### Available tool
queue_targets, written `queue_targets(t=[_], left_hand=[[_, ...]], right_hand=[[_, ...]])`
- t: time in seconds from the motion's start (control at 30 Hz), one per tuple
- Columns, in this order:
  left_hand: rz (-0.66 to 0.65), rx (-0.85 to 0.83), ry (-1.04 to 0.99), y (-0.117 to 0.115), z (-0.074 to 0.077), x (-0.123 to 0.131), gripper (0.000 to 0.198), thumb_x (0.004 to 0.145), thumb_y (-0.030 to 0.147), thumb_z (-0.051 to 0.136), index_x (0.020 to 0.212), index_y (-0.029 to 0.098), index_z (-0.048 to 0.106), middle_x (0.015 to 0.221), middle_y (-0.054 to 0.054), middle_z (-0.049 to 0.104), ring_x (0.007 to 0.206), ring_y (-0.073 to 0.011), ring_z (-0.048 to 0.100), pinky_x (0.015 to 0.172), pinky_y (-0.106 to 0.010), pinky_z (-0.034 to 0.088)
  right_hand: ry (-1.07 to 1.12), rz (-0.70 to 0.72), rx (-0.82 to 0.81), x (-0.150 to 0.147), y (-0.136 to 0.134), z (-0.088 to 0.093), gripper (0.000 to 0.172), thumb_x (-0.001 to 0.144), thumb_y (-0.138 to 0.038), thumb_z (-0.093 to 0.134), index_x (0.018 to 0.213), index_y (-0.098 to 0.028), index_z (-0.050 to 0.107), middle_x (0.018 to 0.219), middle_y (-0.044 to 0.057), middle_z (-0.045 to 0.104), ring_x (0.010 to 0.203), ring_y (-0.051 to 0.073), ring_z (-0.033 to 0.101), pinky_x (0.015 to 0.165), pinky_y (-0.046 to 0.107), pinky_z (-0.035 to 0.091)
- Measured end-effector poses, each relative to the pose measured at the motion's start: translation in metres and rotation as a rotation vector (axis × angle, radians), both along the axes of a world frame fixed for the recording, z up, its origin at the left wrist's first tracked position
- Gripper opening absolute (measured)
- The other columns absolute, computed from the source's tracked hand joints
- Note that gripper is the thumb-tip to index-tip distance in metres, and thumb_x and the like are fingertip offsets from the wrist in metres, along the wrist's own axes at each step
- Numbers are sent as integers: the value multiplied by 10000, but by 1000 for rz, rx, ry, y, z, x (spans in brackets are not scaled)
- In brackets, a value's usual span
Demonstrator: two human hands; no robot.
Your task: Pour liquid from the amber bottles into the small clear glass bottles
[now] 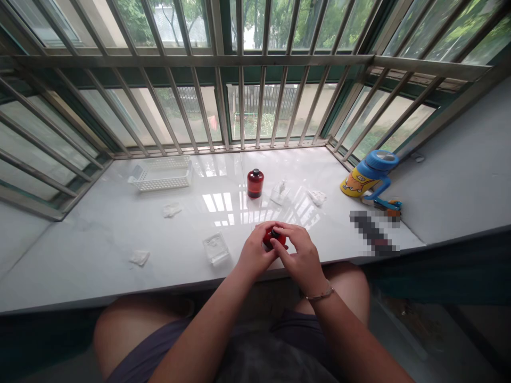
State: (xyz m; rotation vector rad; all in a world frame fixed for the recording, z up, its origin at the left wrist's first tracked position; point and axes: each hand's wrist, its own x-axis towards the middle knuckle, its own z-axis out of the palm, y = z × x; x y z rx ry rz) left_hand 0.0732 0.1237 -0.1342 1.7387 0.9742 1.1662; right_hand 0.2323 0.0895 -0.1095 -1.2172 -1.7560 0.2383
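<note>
A small red bottle (276,237) with a black cap is between my two hands near the front edge of the white counter. My left hand (257,248) wraps round its left side. My right hand (296,250) has its fingers closed at the cap and right side, partly covering the bottle. Farther back stands a second red bottle (255,184), upright, with a black top. To its right is a clear bottle (280,191) with a pale top. A clear square box (216,248) sits left of my hands.
A white perforated basket (162,182) is at the back left. Crumpled tissues (172,210) lie about, including one near the front left (139,258) and one at right (317,198). A blue and yellow water bottle (367,174) stands at right, beside a blurred dark object (373,233). Metal bars (239,106) line the window.
</note>
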Motion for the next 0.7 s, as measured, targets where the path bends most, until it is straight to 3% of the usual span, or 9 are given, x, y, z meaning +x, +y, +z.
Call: queue_targets(t=[0.1, 0.27, 0.43, 0.6, 0.7], left_hand=[[7, -20, 0, 0, 0, -1, 567, 839, 186, 868, 1353, 283, 647, 1382, -83, 691, 1259, -284, 682, 1107, -468, 562], [14, -36, 38, -1, 2, -3, 540, 862, 240, 865, 1356, 273, 648, 1389, -92, 685, 1303, -297, 656, 1153, -496, 516], [4, -40, 33, -1, 3, -2, 554, 860, 264, 871, 1365, 279, 644, 1406, -94, 681, 1309, -301, 651, 1149, -493, 517], [22, -35, 39, -1, 2, -3, 563, 865, 295, 878, 1374, 268, 638, 1409, -99, 679, 1325, -306, 650, 1164, -501, 512], [14, -31, 39, -1, 2, -3, 565, 864, 278, 873, 1376, 272, 636, 1405, -98, 681, 1321, -304, 654, 1159, -497, 521]], right_hand=[[60, -10, -91, 0, -8, -4, 308, 1039, -353, 679, 1339, -288, 661, 1330, 101, 729, 1252, 305, 664, 1076, 525, 558], [192, -181, -188, 3, -20, -12, 361, 1027, -475, 669, 1313, -261, 614, 1204, 110, 715, 1161, 317, 691, 1064, 556, 564], [359, 16, -259, 3, -22, -16, 478, 1056, -467, 637, 1464, -270, 484, 1486, 151, 627, 1405, 305, 612, 1202, 553, 503], [409, -57, -249, 2, -21, -20, 400, 1061, -499, 622, 1359, -261, 503, 1266, 135, 678, 1218, 287, 690, 1136, 562, 554], [443, -3, -232, 1, -20, -19, 417, 1068, -507, 607, 1381, -270, 468, 1366, 159, 655, 1306, 297, 662, 1167, 577, 528]])
